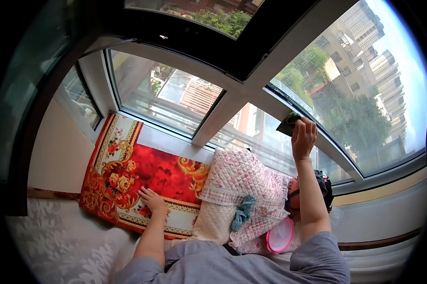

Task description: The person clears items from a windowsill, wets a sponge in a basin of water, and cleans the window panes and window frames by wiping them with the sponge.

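No words, labels, brands, numbers or signs can be read, whether on the red cloth [159, 163], quilted cover [237, 173] or buildings [388, 71] outside

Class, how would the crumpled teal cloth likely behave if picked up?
The teal cloth would probably droop, since it lies in loose folds. It looks small and thin, so likely light. Its uneven, bunched shape suggests it would hardly roll if pushed across the quilted pink fabric.

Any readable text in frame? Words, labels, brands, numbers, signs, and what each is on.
No readable text anywhere.
Red floral cloth, quilted fabric: pattern only, no lettering visible.
Dark piece in the right hand: none legible.
Buildings outside: any signs too small to read.
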Demonstrator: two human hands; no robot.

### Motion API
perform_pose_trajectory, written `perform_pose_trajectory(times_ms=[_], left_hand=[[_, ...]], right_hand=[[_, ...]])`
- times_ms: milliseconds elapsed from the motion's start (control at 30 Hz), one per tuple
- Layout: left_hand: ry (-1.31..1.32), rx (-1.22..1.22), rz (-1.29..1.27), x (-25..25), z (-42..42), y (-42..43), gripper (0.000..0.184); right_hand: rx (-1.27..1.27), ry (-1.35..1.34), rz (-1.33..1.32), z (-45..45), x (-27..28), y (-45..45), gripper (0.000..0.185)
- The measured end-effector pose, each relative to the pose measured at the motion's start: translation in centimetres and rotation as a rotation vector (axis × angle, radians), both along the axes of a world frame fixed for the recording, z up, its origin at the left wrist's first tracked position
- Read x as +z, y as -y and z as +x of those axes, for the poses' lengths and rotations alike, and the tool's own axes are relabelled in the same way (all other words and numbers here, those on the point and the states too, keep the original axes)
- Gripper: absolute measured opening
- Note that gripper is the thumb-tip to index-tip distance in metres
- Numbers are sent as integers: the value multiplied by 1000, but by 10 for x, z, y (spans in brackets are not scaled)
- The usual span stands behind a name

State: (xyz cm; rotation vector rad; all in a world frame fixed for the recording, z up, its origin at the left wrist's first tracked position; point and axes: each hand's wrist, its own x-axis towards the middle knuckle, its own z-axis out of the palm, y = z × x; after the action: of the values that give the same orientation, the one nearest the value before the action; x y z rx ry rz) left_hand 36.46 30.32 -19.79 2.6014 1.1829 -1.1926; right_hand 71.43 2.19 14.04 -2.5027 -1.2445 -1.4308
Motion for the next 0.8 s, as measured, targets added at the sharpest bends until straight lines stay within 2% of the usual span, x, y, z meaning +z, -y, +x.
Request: perform_pose_trajectory(times_ms=[100, 200, 300, 367, 433, 533, 667, 733, 800], left_hand=[[4, 29, -5, -6, 4, 1, 143], [25, 30, -11, -14, 2, 1, 144], [46, 32, -19, -8, 2, 1, 145], [30, 21, -10, -7, 3, 1, 144], [36, 17, -9, -8, 1, 0, 144], [64, 12, -8, -9, -3, -1, 143], [73, -8, 6, -10, -8, -1, 142], [90, -1, 1, -6, -6, -3, 141], [103, 9, 19, -10, -2, -3, 141]], right_hand=[[-96, 24, 220, -3, -10, 7, 18], [-4, 5, 320, -10, -9, -44, 22], [196, -7, 256, -9, -12, -116, 23], [272, -10, 168, -11, -19, -158, 34], [279, -78, 66, -17, -40, -181, 35], [295, -20, 102, -19, -63, -188, 31], [278, -184, -328, -23, -100, -172, 20], [310, -110, -171, -22, -82, -166, 18], [266, 4, -1, -24, -31, -168, 17]])
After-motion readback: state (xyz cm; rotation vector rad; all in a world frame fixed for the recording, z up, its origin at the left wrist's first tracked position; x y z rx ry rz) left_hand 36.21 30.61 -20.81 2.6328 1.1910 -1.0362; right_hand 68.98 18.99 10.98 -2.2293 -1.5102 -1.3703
